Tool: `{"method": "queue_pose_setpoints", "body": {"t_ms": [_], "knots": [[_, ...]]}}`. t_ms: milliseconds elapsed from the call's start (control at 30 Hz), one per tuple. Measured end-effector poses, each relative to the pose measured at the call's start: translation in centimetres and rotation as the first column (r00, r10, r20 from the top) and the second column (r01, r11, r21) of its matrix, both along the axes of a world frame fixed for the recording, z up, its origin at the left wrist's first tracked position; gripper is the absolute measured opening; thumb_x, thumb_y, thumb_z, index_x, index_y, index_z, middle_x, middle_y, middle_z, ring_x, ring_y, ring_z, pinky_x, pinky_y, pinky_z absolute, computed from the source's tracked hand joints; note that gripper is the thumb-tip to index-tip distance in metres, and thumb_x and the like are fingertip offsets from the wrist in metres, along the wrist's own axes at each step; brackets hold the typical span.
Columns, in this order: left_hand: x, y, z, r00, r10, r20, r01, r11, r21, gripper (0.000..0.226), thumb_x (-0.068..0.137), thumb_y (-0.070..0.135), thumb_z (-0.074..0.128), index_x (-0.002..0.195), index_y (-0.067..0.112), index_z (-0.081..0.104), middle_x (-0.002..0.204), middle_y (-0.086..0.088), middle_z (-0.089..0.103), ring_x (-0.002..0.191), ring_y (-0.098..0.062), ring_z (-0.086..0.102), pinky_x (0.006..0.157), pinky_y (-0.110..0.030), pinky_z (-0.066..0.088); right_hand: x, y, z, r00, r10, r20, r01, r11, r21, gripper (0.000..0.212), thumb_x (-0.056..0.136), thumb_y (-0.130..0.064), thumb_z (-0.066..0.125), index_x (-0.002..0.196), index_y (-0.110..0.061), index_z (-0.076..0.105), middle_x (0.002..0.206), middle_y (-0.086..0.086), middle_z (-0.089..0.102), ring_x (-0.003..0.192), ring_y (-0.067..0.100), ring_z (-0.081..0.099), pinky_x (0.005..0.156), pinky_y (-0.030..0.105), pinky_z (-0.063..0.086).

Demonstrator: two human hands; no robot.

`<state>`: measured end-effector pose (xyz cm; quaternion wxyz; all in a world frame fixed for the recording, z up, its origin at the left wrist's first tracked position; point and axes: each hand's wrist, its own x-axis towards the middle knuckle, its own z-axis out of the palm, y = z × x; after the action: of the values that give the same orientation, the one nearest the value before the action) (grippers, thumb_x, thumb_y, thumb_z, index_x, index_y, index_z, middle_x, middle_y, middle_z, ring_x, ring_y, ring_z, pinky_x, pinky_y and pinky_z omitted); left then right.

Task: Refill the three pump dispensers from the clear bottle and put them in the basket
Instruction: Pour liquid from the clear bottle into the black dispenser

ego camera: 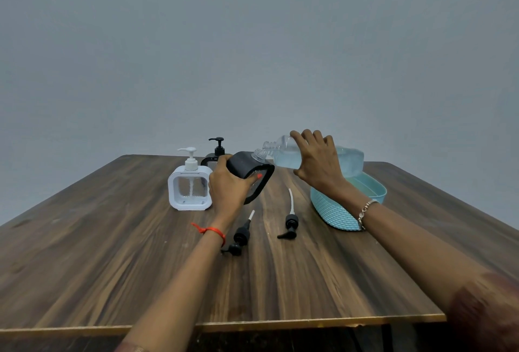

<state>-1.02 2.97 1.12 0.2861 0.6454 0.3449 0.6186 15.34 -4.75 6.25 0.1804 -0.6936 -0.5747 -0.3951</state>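
My left hand (229, 187) grips a black square dispenser (250, 169) with its pump removed, tilted towards the right. My right hand (318, 159) holds the clear bottle (283, 152) of pale blue liquid on its side, its open neck at the dispenser's mouth. A white dispenser (189, 187) with its pump on stands to the left. Behind it a second black dispenser (214, 155) stands with its pump on, partly hidden by my left hand. Two loose black pumps (241, 235) (290, 223) lie on the table. The light blue basket (335, 211) sits at the right.
The wooden table (140, 267) runs back to a plain grey wall. Its front edge is near the bottom of the view. The basket's far side is partly hidden by the bottle and my right arm.
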Motion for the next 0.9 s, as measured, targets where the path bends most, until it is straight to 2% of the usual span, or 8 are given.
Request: {"method": "queue_pose_setpoints", "body": {"t_ms": [367,567,767,900], "knots": [[-0.33,-0.48,0.14,1.0,0.016,0.011,-0.016,1.0,-0.004,0.059,0.057,0.022,0.087,0.108,0.009,0.059,0.1,-0.006,0.066,0.083,-0.013,0.054,0.072,-0.024,0.043,-0.36,-0.27,0.19,1.0,0.0,0.002,0.0,1.0,-0.012,0.068,0.061,-0.008,0.074,0.124,-0.008,0.049,0.104,0.014,0.057,0.089,0.032,0.05,0.075,0.04,0.037],[-0.31,-0.56,0.22,1.0,0.009,0.026,-0.009,1.0,-0.01,0.058,0.056,0.022,0.087,0.106,0.009,0.059,0.1,-0.007,0.067,0.09,-0.021,0.061,0.074,-0.025,0.046,-0.45,-0.45,0.39,1.0,-0.005,0.004,0.005,1.0,-0.017,0.068,0.061,-0.006,0.072,0.124,-0.008,0.049,0.105,0.014,0.057,0.091,0.032,0.05,0.075,0.04,0.036],[-0.28,-0.7,0.3,1.0,0.007,0.029,-0.006,1.0,-0.007,0.059,0.056,0.022,0.087,0.107,0.01,0.059,0.1,-0.005,0.067,0.084,-0.013,0.055,0.071,-0.022,0.042,-0.47,-0.59,0.52,1.0,-0.001,0.007,0.001,1.0,-0.01,0.068,0.06,-0.005,0.072,0.124,-0.007,0.05,0.104,0.014,0.057,0.09,0.032,0.05,0.075,0.04,0.037],[-0.24,-0.79,0.33,0.999,0.007,0.031,-0.007,1.0,-0.01,0.06,0.056,0.022,0.087,0.108,0.009,0.059,0.102,-0.007,0.066,0.089,-0.019,0.059,0.073,-0.024,0.043,-0.48,-0.71,0.56,1.0,-0.004,0.01,0.004,1.0,-0.005,0.068,0.059,-0.005,0.073,0.123,-0.007,0.05,0.103,0.014,0.058,0.089,0.032,0.051,0.074,0.04,0.038]]}}
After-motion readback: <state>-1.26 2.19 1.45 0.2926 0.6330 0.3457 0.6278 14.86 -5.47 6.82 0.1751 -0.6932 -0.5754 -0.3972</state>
